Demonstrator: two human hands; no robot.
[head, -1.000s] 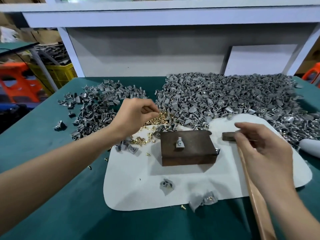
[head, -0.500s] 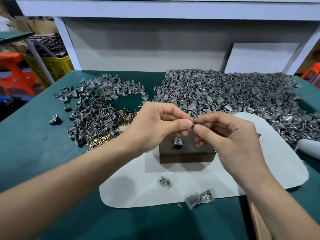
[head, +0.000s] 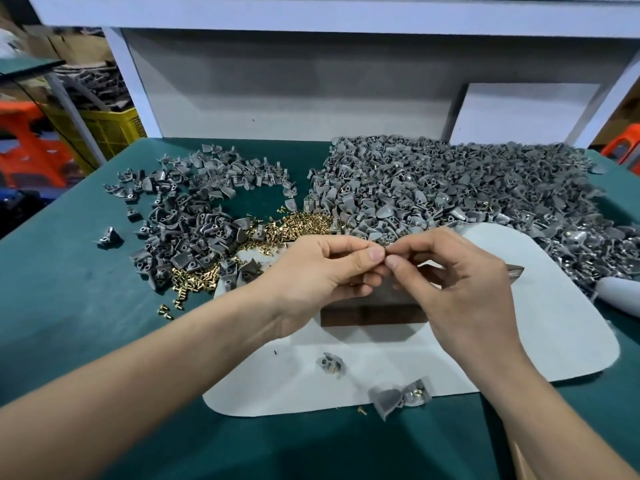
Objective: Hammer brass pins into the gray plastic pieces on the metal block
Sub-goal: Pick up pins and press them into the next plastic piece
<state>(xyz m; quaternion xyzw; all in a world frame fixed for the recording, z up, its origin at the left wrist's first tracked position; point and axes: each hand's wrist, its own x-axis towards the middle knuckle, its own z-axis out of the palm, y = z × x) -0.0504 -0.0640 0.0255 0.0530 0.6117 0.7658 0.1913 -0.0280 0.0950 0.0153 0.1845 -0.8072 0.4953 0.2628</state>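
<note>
My left hand (head: pixel 322 268) and my right hand (head: pixel 457 285) meet fingertip to fingertip just above the dark metal block (head: pixel 374 311). Between the thumbs and forefingers they pinch something tiny, probably a brass pin; it is almost hidden. The hands cover the block's top and the gray piece on it. A heap of brass pins (head: pixel 298 226) lies behind my left hand. The hammer's head (head: pixel 516 271) peeks out right of my right hand, lying on the white mat (head: pixel 519 341).
A big heap of gray plastic pieces (head: pixel 467 188) fills the back right of the green table (head: pixel 69 306); a smaller heap (head: pixel 194 216) lies at the back left. Loose gray pieces (head: pixel 398 398) sit at the mat's front edge. A white object (head: pixel 620 296) lies at far right.
My left hand came from the pin heap and my right hand left the hammer; both met over the block. In the last half second they barely moved.
</note>
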